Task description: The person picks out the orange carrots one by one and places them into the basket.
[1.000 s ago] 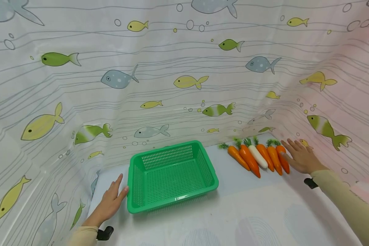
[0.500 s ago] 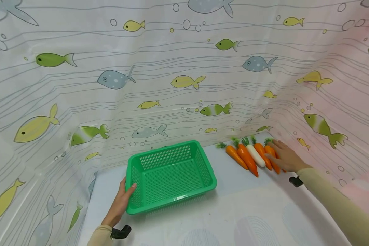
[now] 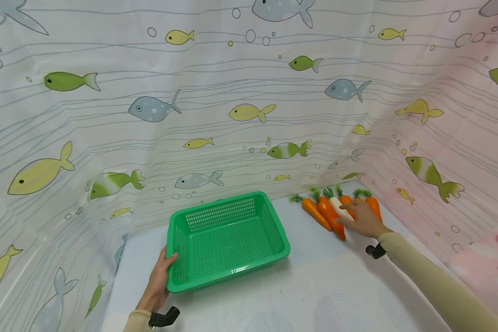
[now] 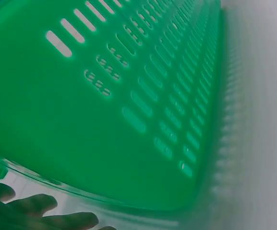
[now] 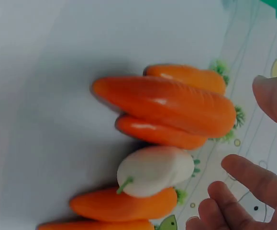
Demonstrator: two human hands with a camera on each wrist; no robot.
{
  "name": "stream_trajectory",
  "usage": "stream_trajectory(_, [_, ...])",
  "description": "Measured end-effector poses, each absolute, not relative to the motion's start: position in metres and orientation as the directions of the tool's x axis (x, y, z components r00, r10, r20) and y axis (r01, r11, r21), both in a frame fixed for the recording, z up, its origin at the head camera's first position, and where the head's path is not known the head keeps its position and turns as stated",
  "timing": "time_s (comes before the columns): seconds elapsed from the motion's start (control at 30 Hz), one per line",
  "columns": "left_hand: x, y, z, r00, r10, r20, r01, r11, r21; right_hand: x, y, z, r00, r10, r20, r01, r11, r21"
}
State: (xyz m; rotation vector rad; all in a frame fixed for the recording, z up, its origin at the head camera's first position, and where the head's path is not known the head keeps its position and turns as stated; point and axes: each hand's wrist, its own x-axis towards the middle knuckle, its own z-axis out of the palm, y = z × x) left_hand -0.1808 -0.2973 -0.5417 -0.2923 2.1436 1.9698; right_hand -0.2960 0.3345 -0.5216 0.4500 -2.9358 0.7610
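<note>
While the fish-patterned curtain [image 3: 216, 78] fills the view behind and to either side, the left hand [image 3: 157, 280] sits at the 8 o'clock side of a green basket [image 3: 228, 279], gripping its short wall with the thumb hooked over the rim and the fingers on the outside. In the left wrist view those fingers show at 7 o'clock, beside the slotted wall. A black wrist strap [image 3: 164, 318] circles the arm just below, at the cuff of a cream sleeve. The basket stands upright on the white desk [image 3: 216, 309], its far long side near the curtain. From the basket, between 2 and 3 o'clock and a little apart from it, orange carrots [image 3: 329, 215] lie side by side on the desk, leafy tops towards 11 o'clock and tips towards 5, with a white radish [image 3: 336, 205] among them. The right hand [image 3: 364, 220] is over this row, just to the radish's 4 o'clock, partly covering some carrots. Its thumb and fingers are spread, with the thumb well apart in the right wrist view; whether it touches anything, I cannot tell. Its sleeve [image 3: 431, 281] runs off towards 5 o'clock, and at the far right hangs pink spotted cloth [image 3: 487, 258].
</note>
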Motion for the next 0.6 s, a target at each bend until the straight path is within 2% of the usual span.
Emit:
stream_trajectory(0.17, [-0.179,-0.298,-0.542,-0.954,0.000,-0.300,-0.300,0.041,0.953,-0.297,0.324,-0.525,-0.957,-0.275,0.087,-0.282,0.827,-0.486])
stream_trajectory(0.3, [-0.178,-0.298,-0.542,-0.953,-0.006,-0.303,-0.303,0.033,0.952,-0.298,0.319,-0.532,-0.970,-0.244,0.019,-0.221,0.843,-0.490])
stream_trajectory(0.6, [-0.177,-0.295,-0.541,-0.957,-0.003,-0.290,-0.290,0.042,0.956,-0.298,0.316,-0.540,-0.981,-0.183,-0.065,-0.135,0.883,-0.450])
